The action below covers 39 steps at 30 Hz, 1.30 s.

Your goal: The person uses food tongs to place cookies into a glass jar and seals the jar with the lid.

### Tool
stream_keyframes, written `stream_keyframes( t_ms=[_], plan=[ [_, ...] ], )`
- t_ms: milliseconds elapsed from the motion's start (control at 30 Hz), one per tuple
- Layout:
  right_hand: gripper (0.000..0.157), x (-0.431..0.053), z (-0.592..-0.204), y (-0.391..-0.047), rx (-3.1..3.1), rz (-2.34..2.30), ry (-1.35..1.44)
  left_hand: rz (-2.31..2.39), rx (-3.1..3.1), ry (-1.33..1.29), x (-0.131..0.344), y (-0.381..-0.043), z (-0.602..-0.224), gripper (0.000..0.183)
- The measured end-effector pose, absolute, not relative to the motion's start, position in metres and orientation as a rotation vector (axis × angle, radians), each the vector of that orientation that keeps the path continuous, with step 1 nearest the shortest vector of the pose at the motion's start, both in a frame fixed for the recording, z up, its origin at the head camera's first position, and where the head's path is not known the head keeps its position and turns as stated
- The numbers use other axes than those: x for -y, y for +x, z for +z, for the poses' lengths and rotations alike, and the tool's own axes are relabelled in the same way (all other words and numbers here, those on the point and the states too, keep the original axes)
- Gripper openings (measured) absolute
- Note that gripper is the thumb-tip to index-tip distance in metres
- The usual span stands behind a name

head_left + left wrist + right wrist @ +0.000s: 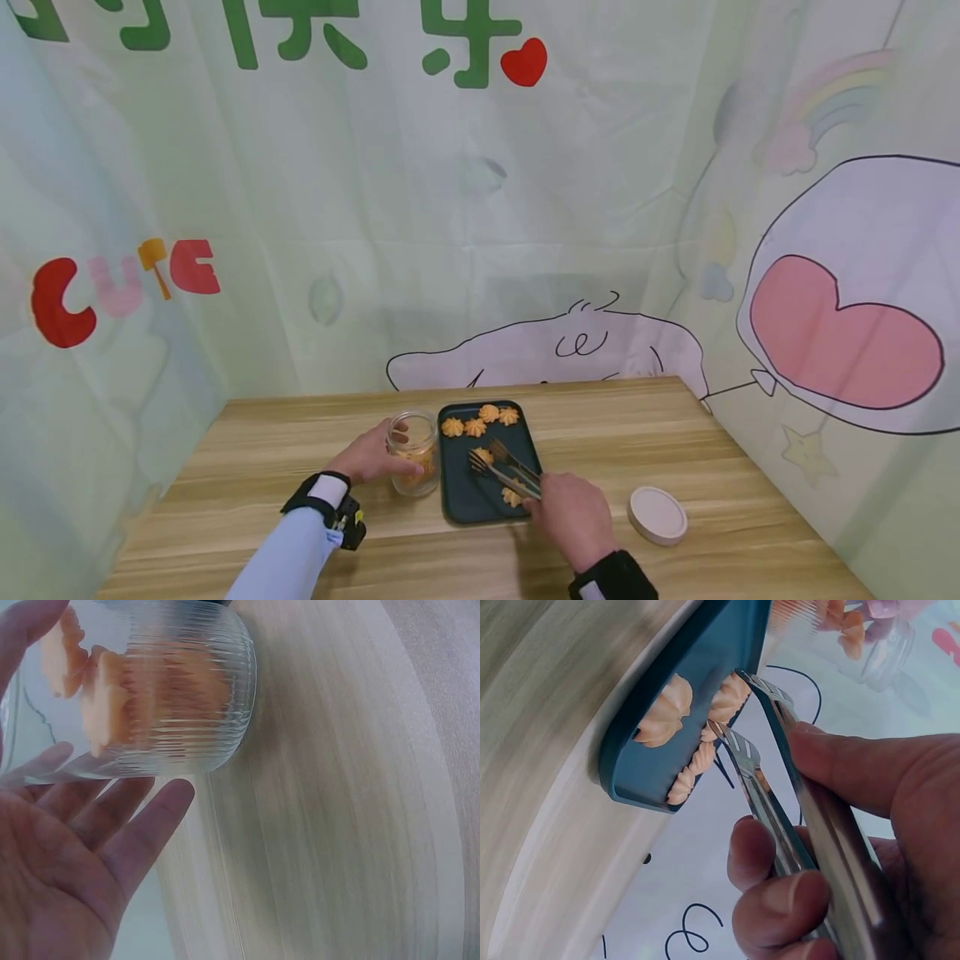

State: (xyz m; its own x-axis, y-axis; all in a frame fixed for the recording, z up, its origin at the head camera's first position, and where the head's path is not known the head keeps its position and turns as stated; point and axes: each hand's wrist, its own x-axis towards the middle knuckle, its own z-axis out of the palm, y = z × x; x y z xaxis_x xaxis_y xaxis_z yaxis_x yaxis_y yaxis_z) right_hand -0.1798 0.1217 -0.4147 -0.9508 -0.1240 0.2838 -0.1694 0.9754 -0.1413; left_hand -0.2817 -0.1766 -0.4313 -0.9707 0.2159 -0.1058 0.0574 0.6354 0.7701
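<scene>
My left hand (369, 455) holds a ribbed clear glass jar (417, 485), thumb on the near side and fingers around the far side. Piped orange-yellow cookies (109, 705) lie inside the jar, which has no lid on. Metal tongs with fork-shaped tips (521, 483) are gripped in my right hand (576, 515), thumb on one arm and fingers on the other. The spread tips reach over the dark tray (463, 502), on either side of a flower-shaped cookie (483, 456). Another cookie (513, 497) lies on the tray, partly behind the tongs.
Several more cookies (475, 427) sit along the tray's far end. A pale round lid (657, 515) lies on the wooden table (600, 425), right of my right hand. A printed cloth backdrop (420, 217) rises behind the table and along its sides.
</scene>
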Motion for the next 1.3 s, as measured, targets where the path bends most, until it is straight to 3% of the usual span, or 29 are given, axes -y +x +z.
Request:
stream_keyframes(
  t_ms=[300, 1300],
  plan=[
    [0.04, -0.124, -0.409, -0.181, 2.86, 0.27, 0.191, 1.257, -2.66, 0.215, 0.176, -0.28, -0.429, 0.078],
    [0.026, -0.126, -0.386, -0.179, 2.805, 0.315, 0.222, 1.27, -2.647, 0.227, 0.177, -0.279, -0.427, 0.078]
  ],
)
